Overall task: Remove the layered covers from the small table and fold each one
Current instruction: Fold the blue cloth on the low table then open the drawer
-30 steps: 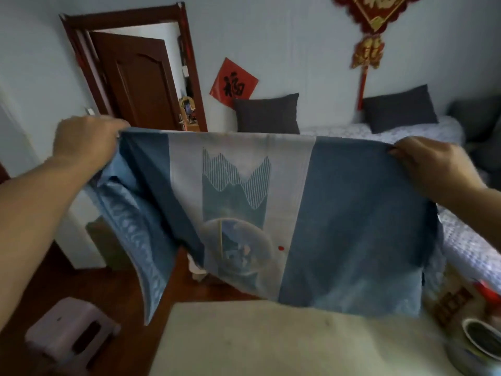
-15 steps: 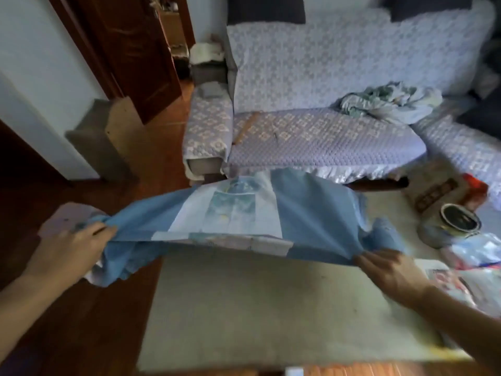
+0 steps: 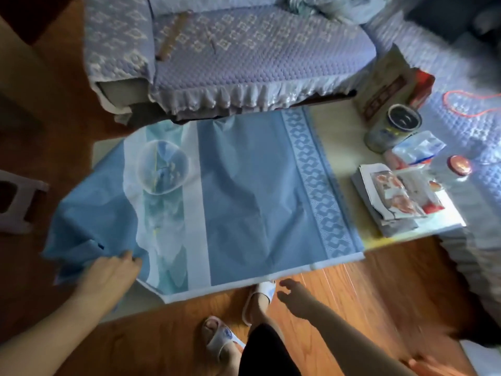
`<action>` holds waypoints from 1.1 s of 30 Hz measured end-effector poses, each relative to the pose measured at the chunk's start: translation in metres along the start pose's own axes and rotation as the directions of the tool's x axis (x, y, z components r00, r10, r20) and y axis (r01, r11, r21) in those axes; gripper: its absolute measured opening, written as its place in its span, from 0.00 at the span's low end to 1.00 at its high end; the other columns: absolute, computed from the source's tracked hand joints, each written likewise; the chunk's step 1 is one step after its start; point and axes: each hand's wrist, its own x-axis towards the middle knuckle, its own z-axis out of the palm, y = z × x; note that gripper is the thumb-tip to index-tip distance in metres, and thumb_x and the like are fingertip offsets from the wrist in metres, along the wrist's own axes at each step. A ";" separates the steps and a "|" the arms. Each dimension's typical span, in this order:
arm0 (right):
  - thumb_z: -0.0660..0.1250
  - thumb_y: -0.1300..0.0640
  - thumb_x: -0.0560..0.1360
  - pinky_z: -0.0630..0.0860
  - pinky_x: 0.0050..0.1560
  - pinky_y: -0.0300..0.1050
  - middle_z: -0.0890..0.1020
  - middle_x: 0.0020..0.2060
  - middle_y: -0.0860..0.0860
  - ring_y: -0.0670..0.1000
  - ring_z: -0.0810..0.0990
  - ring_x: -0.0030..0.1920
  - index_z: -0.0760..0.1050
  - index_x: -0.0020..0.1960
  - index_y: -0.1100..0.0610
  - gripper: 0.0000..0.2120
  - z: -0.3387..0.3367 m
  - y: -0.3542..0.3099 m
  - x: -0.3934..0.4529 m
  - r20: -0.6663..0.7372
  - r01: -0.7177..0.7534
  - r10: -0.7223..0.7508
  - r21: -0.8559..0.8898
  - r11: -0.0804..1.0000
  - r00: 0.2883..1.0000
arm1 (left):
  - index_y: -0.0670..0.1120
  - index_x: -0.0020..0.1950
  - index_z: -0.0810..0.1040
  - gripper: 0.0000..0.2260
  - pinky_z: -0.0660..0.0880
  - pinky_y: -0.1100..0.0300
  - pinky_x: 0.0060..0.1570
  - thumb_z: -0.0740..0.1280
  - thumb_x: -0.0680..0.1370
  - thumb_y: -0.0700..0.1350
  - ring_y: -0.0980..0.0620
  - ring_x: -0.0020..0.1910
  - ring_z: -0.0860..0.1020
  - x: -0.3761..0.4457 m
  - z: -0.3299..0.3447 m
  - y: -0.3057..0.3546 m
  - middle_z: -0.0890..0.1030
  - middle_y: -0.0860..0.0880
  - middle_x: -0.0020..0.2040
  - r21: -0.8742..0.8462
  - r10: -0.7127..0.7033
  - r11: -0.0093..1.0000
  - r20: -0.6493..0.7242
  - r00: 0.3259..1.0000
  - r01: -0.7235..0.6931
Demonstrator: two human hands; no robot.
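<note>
A blue patterned cover point(image 3: 244, 191) lay spread flat across the desk's point(image 3: 341, 137) left portion. The left hand point(image 3: 108, 275) pinched its near-left corner; the right hand point(image 3: 292, 294) hovered loosely open, empty, beyond the near edge.

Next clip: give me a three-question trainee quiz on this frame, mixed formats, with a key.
1. True or false: the blue cover lies spread on the small table, with one side hanging past the table's edge.
2. Which hand touches the cover? A) left hand B) right hand C) both
3. Fill in: the tin can stands on the bare part of the table, to the ____ of the cover as the camera sees it.

Key
1. True.
2. A: the left hand rests at the cover's bunched near corner; the right hand hangs with its fingers loose over the floor, near the table's front edge.
3. Right.
</note>
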 end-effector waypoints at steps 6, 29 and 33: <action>0.68 0.57 0.76 0.73 0.44 0.46 0.81 0.54 0.59 0.60 0.80 0.50 0.72 0.67 0.62 0.21 -0.090 0.094 0.046 -0.293 -0.238 0.403 0.466 0.852 0.867 | 0.33 0.30 0.78 0.07 0.73 0.51 0.19 0.62 0.58 0.25 0.41 0.16 0.74 0.049 0.025 0.060 0.71 0.38 0.23 -0.141 -0.010 0.989 -0.325 0.946 -0.038; 0.73 0.40 0.72 0.81 0.37 0.51 0.80 0.37 0.53 0.55 0.82 0.37 0.74 0.39 0.56 0.19 -0.112 0.146 0.154 -0.179 0.002 0.798 0.976 0.218 0.575 | 0.55 0.62 0.76 0.16 0.79 0.60 0.46 0.56 0.81 0.42 0.57 0.53 0.83 0.120 0.015 0.147 0.78 0.54 0.56 0.176 0.026 0.983 0.171 0.985 -0.056; 0.74 0.51 0.75 0.80 0.36 0.49 0.80 0.36 0.53 0.56 0.83 0.37 0.77 0.42 0.57 0.11 -0.129 0.157 0.154 -0.116 -0.011 0.764 0.987 0.159 0.635 | 0.55 0.61 0.77 0.14 0.79 0.60 0.45 0.57 0.81 0.43 0.57 0.52 0.83 0.119 0.013 0.149 0.77 0.53 0.55 0.133 -0.018 0.991 0.170 0.985 -0.005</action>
